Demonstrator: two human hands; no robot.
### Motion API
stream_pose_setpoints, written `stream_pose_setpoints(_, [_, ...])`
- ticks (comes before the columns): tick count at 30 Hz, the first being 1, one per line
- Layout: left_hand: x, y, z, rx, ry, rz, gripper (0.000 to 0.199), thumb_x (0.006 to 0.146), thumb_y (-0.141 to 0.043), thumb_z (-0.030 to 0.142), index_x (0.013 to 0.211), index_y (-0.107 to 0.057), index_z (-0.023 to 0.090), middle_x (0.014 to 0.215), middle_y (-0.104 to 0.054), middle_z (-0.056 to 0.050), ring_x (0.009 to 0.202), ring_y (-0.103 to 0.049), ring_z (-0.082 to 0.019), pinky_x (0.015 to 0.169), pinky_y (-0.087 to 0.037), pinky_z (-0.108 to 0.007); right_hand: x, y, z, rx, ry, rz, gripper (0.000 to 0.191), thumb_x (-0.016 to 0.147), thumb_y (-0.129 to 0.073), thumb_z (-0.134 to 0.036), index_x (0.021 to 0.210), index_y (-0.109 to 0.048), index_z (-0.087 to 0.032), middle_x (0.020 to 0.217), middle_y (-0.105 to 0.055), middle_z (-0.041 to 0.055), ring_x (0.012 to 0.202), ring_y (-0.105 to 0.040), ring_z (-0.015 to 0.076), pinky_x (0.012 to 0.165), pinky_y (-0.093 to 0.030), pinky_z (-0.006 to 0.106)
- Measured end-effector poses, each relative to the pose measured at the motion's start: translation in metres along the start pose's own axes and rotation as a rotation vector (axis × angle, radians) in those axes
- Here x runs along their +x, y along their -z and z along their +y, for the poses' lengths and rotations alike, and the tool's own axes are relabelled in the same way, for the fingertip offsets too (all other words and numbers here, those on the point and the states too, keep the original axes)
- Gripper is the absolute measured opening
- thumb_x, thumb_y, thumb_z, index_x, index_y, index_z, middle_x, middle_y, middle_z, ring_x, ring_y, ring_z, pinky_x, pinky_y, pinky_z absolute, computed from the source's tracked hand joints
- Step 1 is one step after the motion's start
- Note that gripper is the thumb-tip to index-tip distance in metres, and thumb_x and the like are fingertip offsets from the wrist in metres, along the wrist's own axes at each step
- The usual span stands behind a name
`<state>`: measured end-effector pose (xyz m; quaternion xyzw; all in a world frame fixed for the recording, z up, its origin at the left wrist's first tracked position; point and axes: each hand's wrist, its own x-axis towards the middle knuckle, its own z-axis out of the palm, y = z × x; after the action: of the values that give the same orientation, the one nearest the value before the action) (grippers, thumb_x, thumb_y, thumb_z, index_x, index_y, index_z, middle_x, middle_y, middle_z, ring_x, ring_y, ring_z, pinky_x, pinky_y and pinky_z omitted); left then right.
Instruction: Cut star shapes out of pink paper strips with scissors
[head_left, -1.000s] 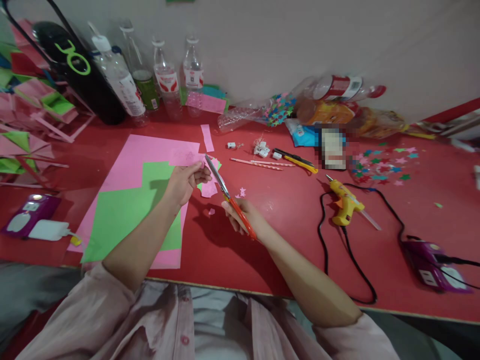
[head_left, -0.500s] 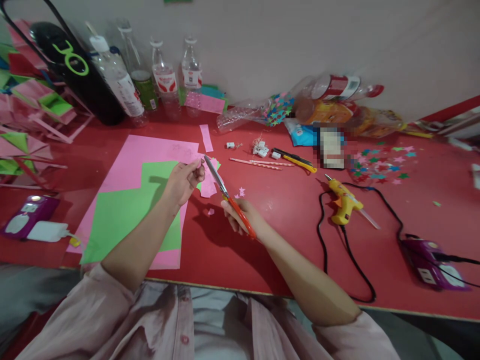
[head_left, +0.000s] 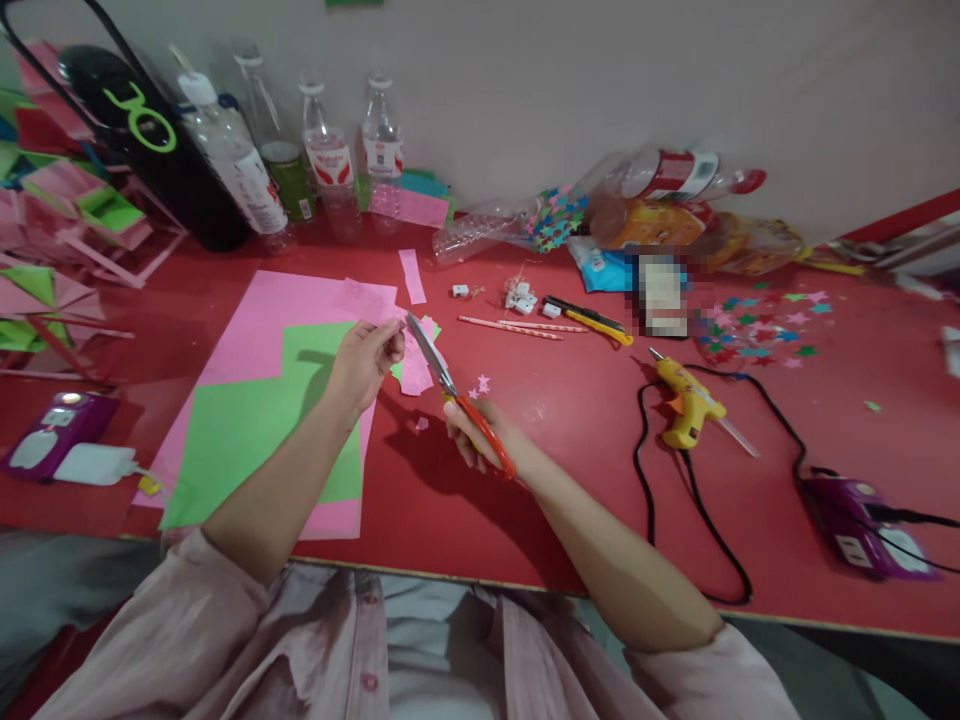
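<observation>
Scissors [head_left: 448, 386] in the right hand [head_left: 501, 421] slant lengthwise, tips forward and left

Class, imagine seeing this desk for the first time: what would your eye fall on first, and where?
The orange-handled scissors in the right hand stand out first, above the middle of the bright red table. Next come the large green sheet and pink sheet to their left, then the yellow glue gun lying to their right.

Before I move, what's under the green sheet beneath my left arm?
Pink paper lies beneath the green sheet, showing past its edges at the top left and bottom. Whatever is under its middle is covered, so I can't tell what's there.
</observation>
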<state>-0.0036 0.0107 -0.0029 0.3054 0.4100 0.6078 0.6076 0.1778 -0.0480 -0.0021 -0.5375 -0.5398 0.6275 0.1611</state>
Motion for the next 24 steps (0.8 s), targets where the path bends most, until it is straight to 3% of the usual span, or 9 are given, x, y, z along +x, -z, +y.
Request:
stream_pose_setpoints(6, [-0.0005,0.0005,0.0029,0.045,-0.038,-0.009,0.018,0.076,-0.062,0.015,0.059,-0.055,0.014,0.045,-0.051,0.004,0.043,-0.044,-0.003,0.043,-0.031,-0.016,0.0001,0.0051,-0.0009,-0.004,0.0,-0.064,0.052,0.083,-0.045,-0.067,0.063,-0.048,-0.019,0.033,-0.048,-0.0053,0.023,-0.039,0.0059,0.028,-0.034,0.016])
stream_pose_setpoints(12, [-0.0014,-0.0013,0.0087,0.034,-0.046,0.032,0.024,0.074,-0.059,0.01,0.054,-0.047,0.016,0.044,-0.049,0.005,0.042,-0.041,-0.002,0.043,-0.031,-0.015,0.0004,0.009,0.0014,-0.023,0.015,-0.051,0.052,0.081,-0.048,-0.068,0.064,-0.05,-0.018,0.035,-0.049,-0.0045,0.025,-0.04,0.0066,0.029,-0.034,0.017])
stream_pose_setpoints(24, [-0.002,0.0009,0.0067,0.079,-0.074,0.015,0.016,0.075,-0.058,0.012,0.059,-0.056,0.016,0.047,-0.051,0.004,0.043,-0.044,-0.003,0.043,-0.032,-0.015,-0.0036,0.0094,-0.0058,-0.087,-0.001,-0.061,0.049,0.081,-0.05,-0.066,0.065,-0.047,-0.019,0.036,-0.047,-0.0058,0.029,-0.042,0.0069,0.031,-0.033,0.017])
